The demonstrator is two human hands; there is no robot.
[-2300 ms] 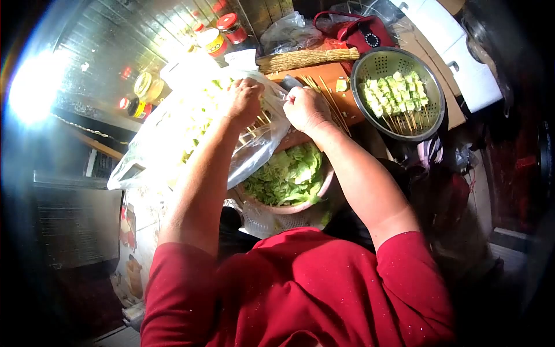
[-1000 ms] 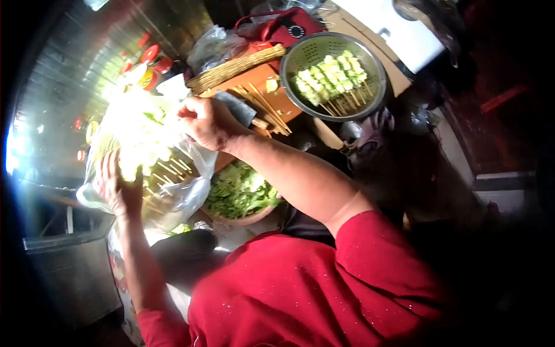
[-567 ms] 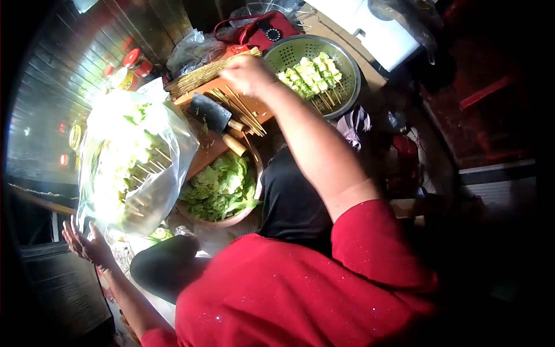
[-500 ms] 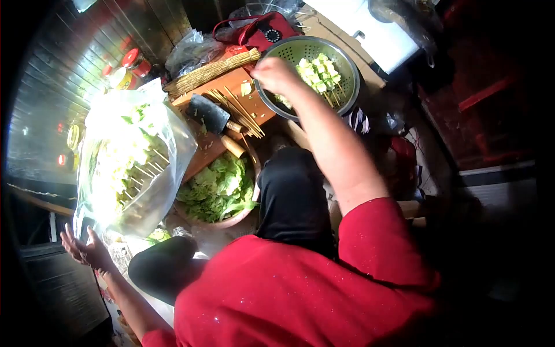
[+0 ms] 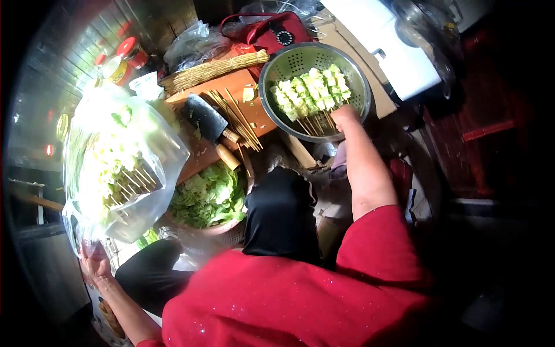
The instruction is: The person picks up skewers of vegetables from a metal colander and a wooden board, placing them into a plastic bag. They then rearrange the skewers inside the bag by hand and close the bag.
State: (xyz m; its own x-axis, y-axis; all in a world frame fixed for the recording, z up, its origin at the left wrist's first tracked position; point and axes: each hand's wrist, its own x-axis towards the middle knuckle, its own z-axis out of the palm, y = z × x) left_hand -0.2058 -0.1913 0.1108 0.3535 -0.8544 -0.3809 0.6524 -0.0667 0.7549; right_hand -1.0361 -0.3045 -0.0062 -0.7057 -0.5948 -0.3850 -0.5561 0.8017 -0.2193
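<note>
My right hand (image 5: 346, 117) is closed at the lower right rim of a metal colander (image 5: 361, 75), its fingers round the stick ends of skewers. Several skewers of pale green leaf pieces (image 5: 312, 91) lie side by side in the colander. At the left, my left hand (image 5: 95, 263) is at the bottom edge of a clear plastic bag (image 5: 167, 185); its fingers are partly hidden by the plastic, so its grip is unclear. Inside the bag are more leaf skewers (image 5: 124, 168), their bare sticks pointing down and right.
A cleaver (image 5: 205, 117) and loose sticks (image 5: 240, 118) rest on an orange board (image 5: 196, 153). Below it stands a basket of green leaves (image 5: 211, 196). Behind are a stick bundle (image 5: 214, 70), a red bag (image 5: 263, 36) and red-lidded jars (image 5: 133, 53). A white box (image 5: 399, 58) stands upper right.
My right hand has moved from the colander's left side to its lower right, onto the stick ends. My left hand has come up against the plastic bag. The view has shifted slightly.
</note>
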